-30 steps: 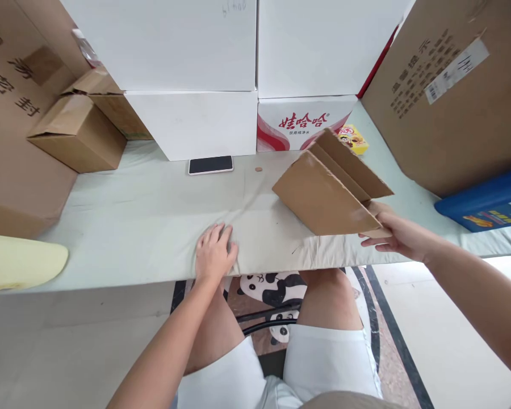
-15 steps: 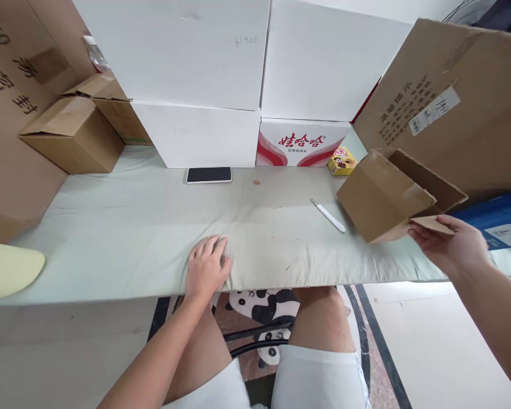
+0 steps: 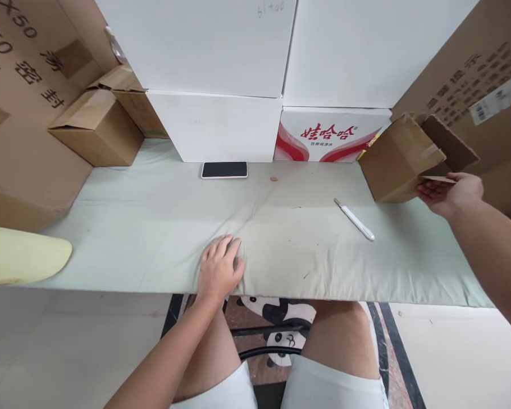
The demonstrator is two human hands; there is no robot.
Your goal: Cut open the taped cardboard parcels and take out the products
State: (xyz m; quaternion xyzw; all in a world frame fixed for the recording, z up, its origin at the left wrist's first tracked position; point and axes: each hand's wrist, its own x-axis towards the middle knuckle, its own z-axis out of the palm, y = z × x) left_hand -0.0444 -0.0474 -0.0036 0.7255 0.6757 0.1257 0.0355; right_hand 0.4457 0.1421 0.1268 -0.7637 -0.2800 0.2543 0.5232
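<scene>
My right hand (image 3: 449, 193) grips a flap of an open brown cardboard box (image 3: 394, 156) at the right, the thumb on top and the fingers underneath. The box's opening faces right, toward that hand. My left hand (image 3: 221, 264) lies palm down on the pale green cloth (image 3: 123, 227) near the front edge, fingers slightly curled and apart, holding nothing. Between the hands lies a white-handled scalpel (image 3: 354, 219). A phone (image 3: 224, 170) with a dark screen rests farther back, and a small brown piece (image 3: 273, 179) is to its right.
White cartons (image 3: 213, 128) form a wall at the back, with a red-and-white printed carton (image 3: 332, 135) beside them. Brown boxes (image 3: 97, 128) stand at the left by a large carton (image 3: 21, 125). A yellow rounded object (image 3: 25, 254) sits at the left front edge. A yellow packet (image 3: 368, 145) is mostly hidden.
The open box has moved back, now covering most of the yellow packet, with my right hand still on its flap. The view has shifted. My left hand stays on the cloth.
</scene>
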